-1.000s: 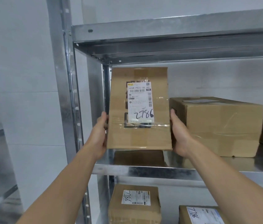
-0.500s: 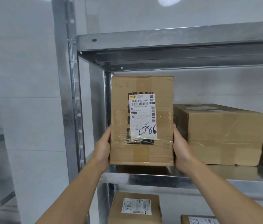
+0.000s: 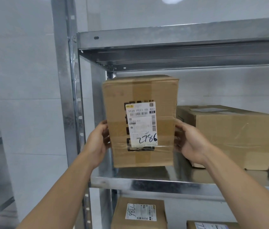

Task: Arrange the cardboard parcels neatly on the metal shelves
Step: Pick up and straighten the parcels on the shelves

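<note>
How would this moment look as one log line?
parcel 2786 upright at shelf left end | left hand holds left side | right hand holds right side

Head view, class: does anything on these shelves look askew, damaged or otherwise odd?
Only mildly: the lower-shelf parcel lies with its label turned sideways, so its handwritten number reads rotated, unlike the upright parcel between the left hand and right hand. No damage or spills visible.
</note>
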The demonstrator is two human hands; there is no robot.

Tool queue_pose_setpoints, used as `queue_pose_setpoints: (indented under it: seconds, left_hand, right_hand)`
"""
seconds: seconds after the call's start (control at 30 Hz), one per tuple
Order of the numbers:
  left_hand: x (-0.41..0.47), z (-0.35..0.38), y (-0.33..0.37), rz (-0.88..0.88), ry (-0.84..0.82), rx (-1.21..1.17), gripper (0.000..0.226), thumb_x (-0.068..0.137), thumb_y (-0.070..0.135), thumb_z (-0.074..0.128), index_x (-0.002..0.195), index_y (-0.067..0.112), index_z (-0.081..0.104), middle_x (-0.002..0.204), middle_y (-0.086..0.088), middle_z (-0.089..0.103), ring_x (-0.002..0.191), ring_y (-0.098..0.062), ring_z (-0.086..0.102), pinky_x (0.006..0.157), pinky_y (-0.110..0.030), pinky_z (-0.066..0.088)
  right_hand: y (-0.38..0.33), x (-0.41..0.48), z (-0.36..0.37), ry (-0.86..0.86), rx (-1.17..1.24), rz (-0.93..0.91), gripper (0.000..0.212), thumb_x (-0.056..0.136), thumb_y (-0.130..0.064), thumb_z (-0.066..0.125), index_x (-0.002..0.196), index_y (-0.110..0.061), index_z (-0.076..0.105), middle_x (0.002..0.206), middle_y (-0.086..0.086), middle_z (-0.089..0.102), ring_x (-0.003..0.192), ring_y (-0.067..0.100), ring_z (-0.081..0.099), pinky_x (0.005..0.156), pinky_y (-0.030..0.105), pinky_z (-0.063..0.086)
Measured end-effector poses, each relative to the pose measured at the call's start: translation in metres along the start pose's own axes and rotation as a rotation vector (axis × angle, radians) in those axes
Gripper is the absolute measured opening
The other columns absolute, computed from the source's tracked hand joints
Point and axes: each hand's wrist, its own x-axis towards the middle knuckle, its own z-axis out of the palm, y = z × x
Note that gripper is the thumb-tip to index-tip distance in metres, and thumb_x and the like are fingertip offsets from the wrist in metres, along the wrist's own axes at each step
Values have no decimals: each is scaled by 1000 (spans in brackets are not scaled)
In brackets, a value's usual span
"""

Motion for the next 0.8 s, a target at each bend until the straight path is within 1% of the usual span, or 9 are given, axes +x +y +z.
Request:
queue_pose_setpoints:
  seconds: [0.1,0.17,0.2,0.23,0.37,0.47,0.57,0.67,0.8]
  left_hand:
    - [-3,0,10,-50,-24,-29,40,108,45,33,99,19,63,94,-10,61,89,-30,58,83,-41,48]
    - [-6,1,14,-62,-42,-56,46,107,48,33,106,19,68,107,-15,66,101,-36,62,94,-51,50]
    - [-7,3,16,-60,-40,-68,44,107,43,34,110,18,70,108,-15,72,104,-37,65,101,-56,48]
    - [-7,4,17,-54,-39,-73,40,107,37,35,109,19,70,104,-11,75,102,-34,67,105,-58,46]
    - [-9,7,20,-4,-54,-91,32,106,27,39,104,24,71,101,-4,77,98,-26,68,104,-54,47]
    - [-9,2,18,-14,-34,-143,38,107,23,38,95,24,74,95,0,77,91,-19,71,93,-43,50]
    - [-12,-1,18,-92,-25,-191,51,106,29,38,80,24,81,92,-2,76,89,-20,71,89,-37,52]
    - [-16,-1,18,-174,-44,-227,56,105,33,38,71,22,82,85,-4,77,74,-19,75,74,-37,55]
    - [-25,3,17,-193,-45,-254,42,102,36,44,80,17,74,78,-6,75,65,-21,74,55,-30,60]
  right_hand:
    - [-11,-9,10,-30,31,14,50,100,-62,48,124,-23,69,94,12,70,75,25,62,75,37,55]
    - [-14,-10,16,-45,6,-1,66,94,-74,48,130,-21,65,131,21,65,106,34,61,106,57,48]
    - [-15,-11,19,-45,-10,-22,64,94,-74,47,128,-24,68,138,18,63,118,36,61,110,58,44]
    - [-17,-13,22,-48,-25,-44,59,97,-72,45,124,-26,71,134,13,66,121,33,61,107,53,46]
    - [-15,-20,29,-87,-10,-106,35,108,-46,40,114,-30,71,104,-1,78,98,17,73,89,37,55]
    - [-12,-23,26,-135,48,-120,45,107,-31,43,81,-31,80,87,-6,77,81,11,72,77,30,54]
    - [-12,-23,24,-124,116,-64,49,104,-31,47,69,-25,81,80,-1,75,74,15,71,79,32,51]
    - [-12,-25,24,-102,119,4,48,105,-35,44,78,-20,81,81,3,77,68,15,74,71,33,52]
    - [-7,-35,26,-89,112,6,31,107,-29,39,104,-18,67,79,3,76,65,16,73,55,25,57]
